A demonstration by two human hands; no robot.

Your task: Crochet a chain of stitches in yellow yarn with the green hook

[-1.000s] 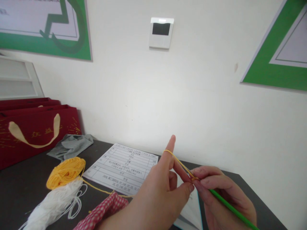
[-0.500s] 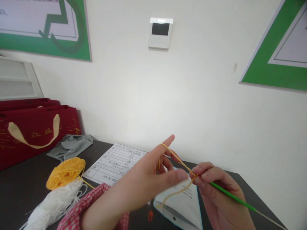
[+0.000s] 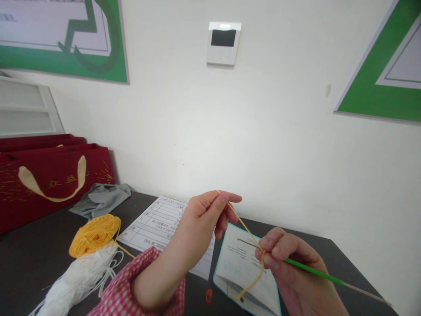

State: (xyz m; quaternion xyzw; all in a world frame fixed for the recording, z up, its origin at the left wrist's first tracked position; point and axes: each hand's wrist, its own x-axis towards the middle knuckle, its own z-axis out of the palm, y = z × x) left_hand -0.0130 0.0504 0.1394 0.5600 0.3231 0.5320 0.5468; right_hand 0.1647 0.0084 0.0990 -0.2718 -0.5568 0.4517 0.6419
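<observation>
My right hand (image 3: pixel 292 259) is closed around a crochet hook (image 3: pixel 312 271) with a green grip, its thin metal tip pointing left. A loop of yellow yarn (image 3: pixel 243 224) sits on the hook at my right fingertips, and a short tail hangs below them. My left hand (image 3: pixel 210 215) pinches the taut strand between thumb and fingers, up and to the left of the hook. The yellow yarn ball (image 3: pixel 95 235) lies on the table at left, touching a white yarn skein (image 3: pixel 77 281).
On the dark table (image 3: pixel 29 254) lie a printed sheet (image 3: pixel 148 224), a clear-edged pouch (image 3: pixel 230 254) and an orange stitch marker (image 3: pixel 209 295). Dark red gift bags (image 3: pixel 59 175) and a grey cloth (image 3: pixel 100 199) stand at the back left, near the white wall (image 3: pixel 263 145).
My left thumb has moved away from the right hand and now pinches the yarn. The hook's tip has come into view, and the yarn tail hangs lower.
</observation>
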